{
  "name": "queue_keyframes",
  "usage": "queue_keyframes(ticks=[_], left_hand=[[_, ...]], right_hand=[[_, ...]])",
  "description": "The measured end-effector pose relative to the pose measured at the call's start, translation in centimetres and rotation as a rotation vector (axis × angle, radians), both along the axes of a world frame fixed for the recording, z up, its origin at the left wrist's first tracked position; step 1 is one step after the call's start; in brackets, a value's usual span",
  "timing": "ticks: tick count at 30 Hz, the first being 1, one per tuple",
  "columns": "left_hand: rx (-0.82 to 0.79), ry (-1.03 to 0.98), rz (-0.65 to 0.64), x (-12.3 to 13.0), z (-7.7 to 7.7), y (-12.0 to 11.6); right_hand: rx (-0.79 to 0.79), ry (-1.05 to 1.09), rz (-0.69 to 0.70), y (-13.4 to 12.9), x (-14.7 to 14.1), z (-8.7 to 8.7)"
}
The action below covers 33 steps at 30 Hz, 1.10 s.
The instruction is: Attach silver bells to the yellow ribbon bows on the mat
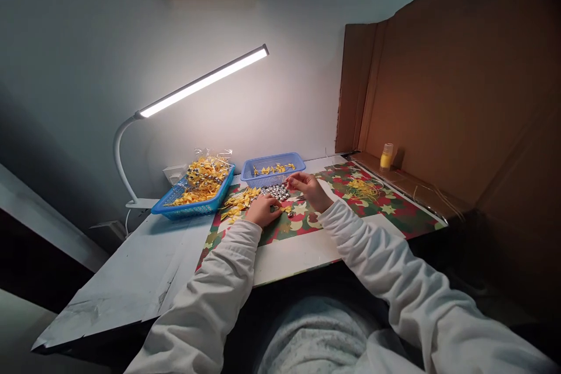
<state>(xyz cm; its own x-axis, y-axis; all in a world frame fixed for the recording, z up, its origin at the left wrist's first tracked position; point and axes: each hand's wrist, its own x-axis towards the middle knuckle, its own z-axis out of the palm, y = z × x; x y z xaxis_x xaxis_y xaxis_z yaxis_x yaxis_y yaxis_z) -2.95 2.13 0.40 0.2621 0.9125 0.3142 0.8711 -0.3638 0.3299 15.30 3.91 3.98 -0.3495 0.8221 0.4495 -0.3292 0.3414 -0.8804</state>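
Left hand [263,211]: low over patterned mat [307,225], fingers curled near yellow ribbon piece [286,208]; grip cannot be told. Right hand [310,190]: raised, fingertips drawn together; any held item too small to tell. Yellow bows [236,201]: piled left of silver balls [277,192]. Small basket [256,182]: far side.

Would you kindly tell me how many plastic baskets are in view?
2. One blue basket is on the left, heaped with yellow pieces; a paler basket is to its right, holding fewer. No others appear partly hidden.
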Motion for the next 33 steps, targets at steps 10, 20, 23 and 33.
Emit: queue_keyframes(ticks=[10, 20, 23, 33], left_hand=[[-0.091, -0.201, 0.017, 0.2, -0.2, 0.2], [-0.102, -0.294, -0.128, 1.4, 0.6, -0.7], [-0.107, -0.368, -0.127, 1.6, 0.5, -0.7], [-0.348, -0.606, -0.286, 2.0, -0.5, -0.4]], right_hand=[[0.146, 0.102, -0.005, -2.5, 2.7, 7.1], [0.160, 0.056, -0.005, -1.7, 2.3, 6.9], [0.215, 0.076, -0.020, -1.4, 2.4, 7.9], [0.215, -0.012, 0.026, 0.2, 0.2, 8.0]])
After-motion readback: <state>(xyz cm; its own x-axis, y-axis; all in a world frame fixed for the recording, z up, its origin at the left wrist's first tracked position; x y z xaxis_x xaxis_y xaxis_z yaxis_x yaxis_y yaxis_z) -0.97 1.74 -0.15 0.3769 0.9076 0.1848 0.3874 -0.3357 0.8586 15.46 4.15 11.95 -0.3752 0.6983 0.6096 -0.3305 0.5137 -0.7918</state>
